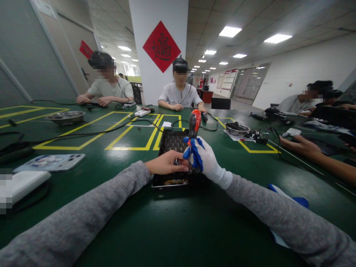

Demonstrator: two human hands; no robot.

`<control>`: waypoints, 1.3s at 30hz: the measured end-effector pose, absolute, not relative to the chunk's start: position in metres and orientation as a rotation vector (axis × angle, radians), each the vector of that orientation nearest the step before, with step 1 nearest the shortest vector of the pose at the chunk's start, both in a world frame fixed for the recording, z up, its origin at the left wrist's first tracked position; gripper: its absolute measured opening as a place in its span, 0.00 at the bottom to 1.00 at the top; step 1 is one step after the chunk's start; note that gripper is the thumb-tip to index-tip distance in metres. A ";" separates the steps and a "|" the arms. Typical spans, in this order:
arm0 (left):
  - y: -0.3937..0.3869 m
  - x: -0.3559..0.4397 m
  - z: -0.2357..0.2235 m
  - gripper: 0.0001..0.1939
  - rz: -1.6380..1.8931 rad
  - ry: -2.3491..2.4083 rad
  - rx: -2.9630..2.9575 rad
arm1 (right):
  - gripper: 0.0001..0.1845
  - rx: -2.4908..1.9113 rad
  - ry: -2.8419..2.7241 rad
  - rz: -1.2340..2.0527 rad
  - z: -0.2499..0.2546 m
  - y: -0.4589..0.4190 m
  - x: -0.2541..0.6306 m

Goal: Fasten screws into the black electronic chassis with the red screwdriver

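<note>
A black open casing (164,142) sits on the green table (178,230) directly before the wearer, a screwdriver (195,120) standing nearly upright over it. The gloved right hand (205,159) is wrapped around the tool, likely to keep its shaft straight; the bare left hand (167,162) rests at the casing beside the shaft, fingers bent, presumably bracing the work — whether they pinch anything small cannot be told. The hands are close together.

By count: one casing, one screwdriver and two metal bowls — a left bowl (66,119) and a right bowl (236,130), set well apart, perhaps for reach from different seats. One loose glove (300,202) lies partly behind the right sleeve (267,207); one phone (69,162) and one white box (30,181) lie at left. Two co-workers (180,94) sit opposite.
</note>
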State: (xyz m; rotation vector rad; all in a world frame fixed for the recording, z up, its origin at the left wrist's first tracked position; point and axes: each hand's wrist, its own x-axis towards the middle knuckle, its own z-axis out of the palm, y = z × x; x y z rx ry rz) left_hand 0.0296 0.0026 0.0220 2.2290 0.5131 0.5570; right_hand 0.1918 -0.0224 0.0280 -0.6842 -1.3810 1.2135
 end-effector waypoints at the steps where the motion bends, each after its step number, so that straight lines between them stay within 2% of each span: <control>1: 0.003 0.029 0.022 0.12 0.563 0.532 2.235 | 0.17 -0.682 -1.382 1.212 0.029 -0.023 0.191; 39: 0.004 0.029 0.021 0.10 0.561 0.440 2.205 | 0.17 -0.694 -1.395 1.219 0.026 -0.020 0.192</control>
